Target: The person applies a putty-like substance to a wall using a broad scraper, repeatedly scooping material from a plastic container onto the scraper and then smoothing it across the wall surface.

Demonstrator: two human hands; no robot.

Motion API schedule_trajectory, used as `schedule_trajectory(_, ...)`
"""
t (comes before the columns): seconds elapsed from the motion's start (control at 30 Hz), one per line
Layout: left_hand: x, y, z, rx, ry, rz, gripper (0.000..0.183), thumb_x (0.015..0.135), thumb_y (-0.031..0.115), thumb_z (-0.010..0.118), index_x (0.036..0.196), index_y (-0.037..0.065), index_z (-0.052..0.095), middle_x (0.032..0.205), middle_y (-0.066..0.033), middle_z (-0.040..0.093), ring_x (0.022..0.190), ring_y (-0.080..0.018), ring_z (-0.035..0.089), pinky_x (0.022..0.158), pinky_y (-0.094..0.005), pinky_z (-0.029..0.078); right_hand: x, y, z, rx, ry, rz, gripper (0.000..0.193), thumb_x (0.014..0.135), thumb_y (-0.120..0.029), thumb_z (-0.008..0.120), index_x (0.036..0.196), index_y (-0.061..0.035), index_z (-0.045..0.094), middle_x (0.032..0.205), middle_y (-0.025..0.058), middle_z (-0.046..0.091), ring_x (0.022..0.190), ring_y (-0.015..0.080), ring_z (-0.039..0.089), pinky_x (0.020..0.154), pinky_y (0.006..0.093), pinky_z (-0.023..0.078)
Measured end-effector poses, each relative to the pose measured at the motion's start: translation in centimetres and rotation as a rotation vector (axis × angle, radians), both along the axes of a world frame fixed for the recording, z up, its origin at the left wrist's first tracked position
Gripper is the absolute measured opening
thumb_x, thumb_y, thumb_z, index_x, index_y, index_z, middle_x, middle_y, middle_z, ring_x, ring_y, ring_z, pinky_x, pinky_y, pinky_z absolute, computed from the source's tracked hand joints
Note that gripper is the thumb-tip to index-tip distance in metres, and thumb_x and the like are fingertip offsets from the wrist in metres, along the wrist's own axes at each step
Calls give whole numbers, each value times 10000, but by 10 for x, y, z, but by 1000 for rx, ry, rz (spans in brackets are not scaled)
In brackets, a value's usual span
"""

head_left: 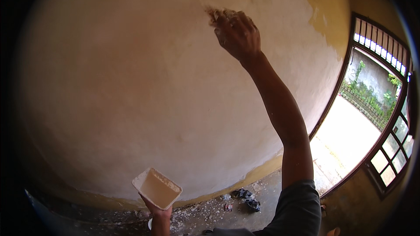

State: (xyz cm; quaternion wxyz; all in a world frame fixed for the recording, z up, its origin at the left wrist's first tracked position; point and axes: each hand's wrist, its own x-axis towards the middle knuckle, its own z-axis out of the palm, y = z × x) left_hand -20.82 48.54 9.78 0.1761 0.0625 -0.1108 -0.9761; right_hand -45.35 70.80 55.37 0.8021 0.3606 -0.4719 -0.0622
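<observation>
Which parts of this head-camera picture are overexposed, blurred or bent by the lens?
Head view: the doorway at right is blown out white; the right hand on the wall is smeared at its fingertips; the door frame and wall foot bow with fisheye; the corners are black; the left hand holds a sharp tray.

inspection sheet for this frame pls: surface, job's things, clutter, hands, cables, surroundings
Surface: wall mostly coated in a pale off-white layer; bare yellow strip at upper right and along the base.
Job's things: pale square tray held low, tilted, inside smeared with the same pale material. Whether a tool is in the raised hand cannot be told.
Clutter: white crumbs and flakes on the floor by the wall; dark crumpled scraps nearby.
Hands: left hand grips the tray from below; right hand raised against the wall, fingers caked with pale material.
Cables: nothing seen.
Surroundings: open doorway with dark frame at right, bright paving and greenery outside.
</observation>
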Motion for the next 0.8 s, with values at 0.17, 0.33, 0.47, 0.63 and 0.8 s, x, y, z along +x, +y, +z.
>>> schedule_trajectory(0.17,-4,-2,-13,5,48,-6,511,985,567,438,1329,201,533,1273,4,596,1180,-236,565,1013,-459,455,-31,2,9,-34,-68,-167,217,785,-102,702,998,-143,698,941,69,676,941,239,647,707,393,608)
schedule_trajectory(0.33,0,-7,-11,-86,88,81,520,982,581,432,1330,207,530,1278,16,585,1192,-235,552,1028,-453,437,30,-10,10,-83,-552,-132,159,875,-142,635,995,-161,737,1025,47,708,969,261,646,811,431,564)
schedule_trajectory(0.47,2,-3,-5,-20,9,32,515,985,578,428,1334,212,527,1284,24,579,1189,-227,554,1028,-442,439,40,-13,97,-266,-659,-111,187,907,-151,641,1053,-216,740,1054,14,710,1012,247,635,934,430,492)
schedule_trajectory(0.63,-4,-1,-9,21,15,17,519,976,575,446,1334,211,539,1277,3,603,1169,-247,582,1005,-491,460,11,-32,153,181,-157,-226,225,839,-65,567,921,-171,748,1050,20,717,953,256,658,842,392,516)
schedule_trajectory(0.8,0,-5,-7,37,-23,3,534,975,580,445,1346,208,537,1303,-5,594,1201,-254,561,1028,-500,439,18,-4,95,116,-318,-351,223,878,-102,613,1030,-206,739,1063,5,711,1052,216,628,992,445,419)
